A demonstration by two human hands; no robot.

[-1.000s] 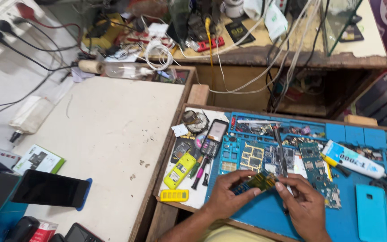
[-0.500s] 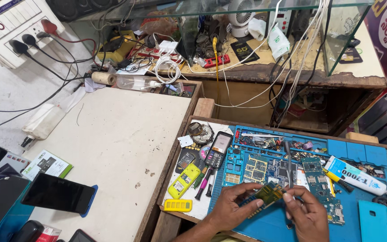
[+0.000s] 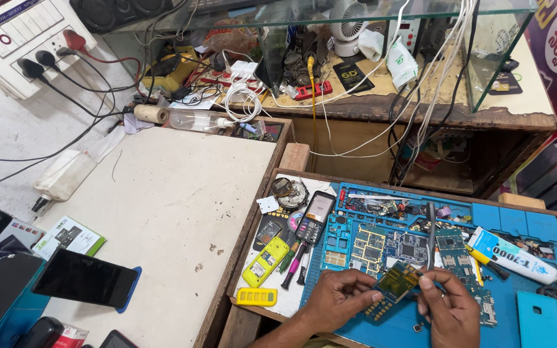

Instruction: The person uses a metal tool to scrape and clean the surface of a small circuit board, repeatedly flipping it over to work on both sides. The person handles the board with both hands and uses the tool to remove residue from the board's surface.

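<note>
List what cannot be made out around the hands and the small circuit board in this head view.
- Left hand: forearm cut by the bottom edge.
- Right hand: its fingers hide the tip of the thin grey tool.
- Small green and gold circuit board: parts too small; lower part behind the fingers.

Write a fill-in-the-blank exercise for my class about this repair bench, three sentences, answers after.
1. The left hand holds a small ____ board.
2. The right hand grips a thin tool that points ____.
3. The yellow phone lies to the ____ of the blue mat.

Missing words: circuit; upward; left
</note>
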